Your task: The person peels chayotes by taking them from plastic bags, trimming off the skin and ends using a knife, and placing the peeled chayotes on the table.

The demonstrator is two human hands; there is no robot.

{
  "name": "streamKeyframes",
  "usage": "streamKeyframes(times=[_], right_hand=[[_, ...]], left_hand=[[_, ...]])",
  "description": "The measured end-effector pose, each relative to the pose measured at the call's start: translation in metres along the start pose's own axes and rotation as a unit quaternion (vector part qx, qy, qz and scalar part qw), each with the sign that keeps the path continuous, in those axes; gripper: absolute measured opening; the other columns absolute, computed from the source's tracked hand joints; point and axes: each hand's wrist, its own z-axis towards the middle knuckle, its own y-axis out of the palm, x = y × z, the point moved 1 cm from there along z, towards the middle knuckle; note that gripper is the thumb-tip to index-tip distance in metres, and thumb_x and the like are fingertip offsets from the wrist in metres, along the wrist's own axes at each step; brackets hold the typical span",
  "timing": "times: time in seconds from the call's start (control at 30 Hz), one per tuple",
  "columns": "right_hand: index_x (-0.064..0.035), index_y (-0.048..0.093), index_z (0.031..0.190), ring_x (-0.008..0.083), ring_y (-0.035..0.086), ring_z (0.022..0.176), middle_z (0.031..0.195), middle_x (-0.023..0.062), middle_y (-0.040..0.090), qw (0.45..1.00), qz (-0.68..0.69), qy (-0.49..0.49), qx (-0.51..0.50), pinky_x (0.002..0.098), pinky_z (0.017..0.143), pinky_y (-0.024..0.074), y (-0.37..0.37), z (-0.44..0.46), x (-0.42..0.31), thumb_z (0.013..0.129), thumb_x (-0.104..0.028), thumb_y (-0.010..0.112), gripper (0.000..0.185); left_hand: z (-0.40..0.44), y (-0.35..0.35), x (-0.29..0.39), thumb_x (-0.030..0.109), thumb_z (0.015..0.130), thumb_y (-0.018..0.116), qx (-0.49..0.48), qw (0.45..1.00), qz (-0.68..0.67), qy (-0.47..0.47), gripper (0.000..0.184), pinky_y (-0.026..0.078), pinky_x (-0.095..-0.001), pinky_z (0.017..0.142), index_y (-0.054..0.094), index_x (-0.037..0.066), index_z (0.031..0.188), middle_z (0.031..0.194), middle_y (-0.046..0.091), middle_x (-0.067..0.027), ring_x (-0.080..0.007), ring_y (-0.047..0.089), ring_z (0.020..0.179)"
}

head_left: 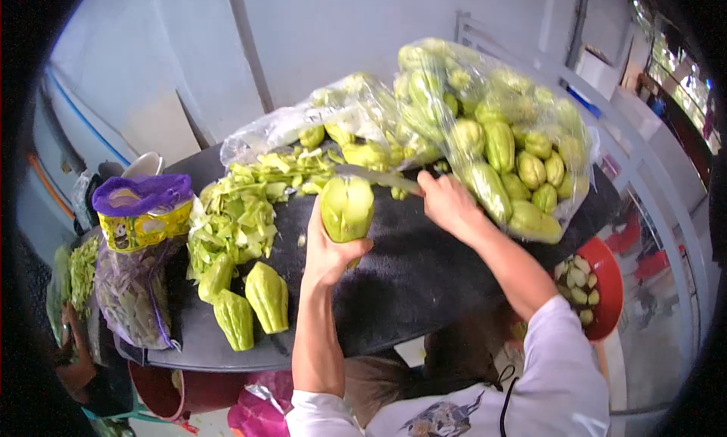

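Observation:
My left hand (330, 257) is wrapped round a pale green chayote (347, 213) and holds it upright above the table, a pale cut or peeled face showing. My right hand (448, 202) grips the handle of a knife (372, 176), its blade pointing left at the top of the chayote. To the left of my left hand lie three chayotes: one (268, 296) nearest it, one (233, 320) in front and one (217, 278) against the peelings. A heap of green peelings (236, 217) spreads behind them.
On the black table (424, 293), a clear plastic bag of chayotes (496, 138) stands right and another bag (344, 107) lies at the back. A yellow and purple packet (145, 217) tops a net bag (136, 293) at left. Below right, a red tub (612, 285) holds pale pieces.

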Motion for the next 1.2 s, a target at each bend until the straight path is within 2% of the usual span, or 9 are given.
streamKeyframes(times=[0.13,0.27,0.33,0.5,0.57,0.67,1.0,1.17,1.2], right_hand=[[0.0010,0.056,0.099,0.0487,0.066,0.087,0.084,0.0316,0.066,0.996,0.075,0.044,-0.010,0.0570,0.078,0.0523,-0.007,0.011,-0.012,0.087,-0.003,0.051,0.014],[0.0013,0.056,0.097,0.0499,0.064,0.084,0.084,0.0315,0.065,0.994,0.107,0.030,0.016,0.0571,0.075,0.0509,-0.008,0.014,-0.008,0.088,-0.007,0.057,0.012],[0.0001,0.055,0.095,0.0492,0.064,0.079,0.078,0.0297,0.065,0.993,0.114,-0.011,0.042,0.0569,0.071,0.0505,-0.014,0.012,-0.016,0.089,-0.011,0.060,0.013],[-0.0044,0.052,0.086,0.0404,0.066,0.064,0.066,0.0184,0.065,0.978,0.103,-0.125,0.129,0.0502,0.057,0.0509,-0.019,-0.001,-0.033,0.084,-0.011,0.066,0.016],[-0.0060,0.052,0.083,0.0338,0.068,0.060,0.065,0.0125,0.065,0.967,0.072,-0.184,0.162,0.0443,0.053,0.0526,-0.025,-0.008,-0.045,0.079,-0.011,0.070,0.019],[-0.0080,0.052,0.086,0.0336,0.068,0.059,0.064,0.0145,0.065,0.965,0.008,-0.203,0.169,0.0456,0.051,0.0542,-0.023,-0.013,-0.057,0.087,-0.026,0.065,0.023],[-0.0090,0.052,0.088,0.0311,0.068,0.056,0.062,0.0130,0.064,0.967,-0.021,-0.198,0.159,0.0456,0.049,0.0538,-0.010,-0.013,-0.070,0.090,-0.029,0.061,0.022],[-0.0056,0.051,0.085,0.0391,0.067,0.060,0.068,0.0170,0.066,0.979,0.026,-0.155,0.126,0.0500,0.052,0.0527,0.000,-0.004,-0.050,0.086,-0.023,0.067,0.023],[-0.0051,0.051,0.086,0.0407,0.067,0.062,0.069,0.0183,0.067,0.986,0.038,-0.128,0.101,0.0511,0.053,0.0526,0.001,0.003,-0.040,0.087,-0.022,0.067,0.023]], left_hand=[[0.002,-0.011,-0.002,-0.001,0.062,0.079,0.082,0.993,-0.003,-0.088,0.083,0.052,-0.0341,0.089,0.045,0.006,0.137,0.114,0.061,-0.0077,-0.0194,0.061,0.100],[0.006,-0.018,-0.001,0.016,0.078,0.072,0.084,0.978,-0.190,0.033,0.068,0.059,-0.0407,0.072,0.044,0.003,0.139,0.116,0.062,-0.0176,-0.0292,0.067,0.092],[0.004,-0.029,-0.011,0.019,0.077,0.075,-0.032,0.964,-0.239,-0.112,0.064,0.059,-0.0395,0.066,0.048,0.002,0.133,0.112,0.063,-0.0185,-0.0283,0.068,0.085],[0.004,-0.020,-0.015,0.008,0.068,0.080,0.038,0.979,-0.186,-0.073,0.056,0.056,-0.0347,0.059,0.054,0.002,0.117,0.096,0.065,-0.0119,-0.0226,0.066,0.072],[0.008,-0.024,-0.033,0.008,0.068,0.075,0.037,0.993,-0.031,-0.104,0.056,0.055,-0.0341,0.069,0.054,0.001,0.119,0.096,0.065,-0.0105,-0.0225,0.067,0.079],[0.010,-0.012,-0.045,0.006,0.066,0.084,0.099,0.976,0.188,0.049,0.083,0.051,-0.0363,0.089,0.039,0.001,0.135,0.115,0.062,-0.0131,-0.0220,0.063,0.100],[0.006,-0.003,-0.042,0.009,0.066,0.090,0.144,0.945,0.284,0.078,0.086,0.050,-0.0361,0.090,0.037,0.002,0.134,0.114,0.062,-0.0117,-0.0222,0.061,0.103],[0.008,-0.006,-0.037,0.002,0.066,0.076,0.132,0.927,0.328,0.122,0.052,0.052,-0.0357,0.080,0.056,-0.001,0.114,0.097,0.068,-0.0111,-0.0218,0.066,0.089],[0.005,0.000,-0.024,0.003,0.065,0.069,0.153,0.949,0.275,0.023,0.037,0.052,-0.0349,0.076,0.063,0.000,0.101,0.089,0.069,-0.0113,-0.0219,0.067,0.084]])
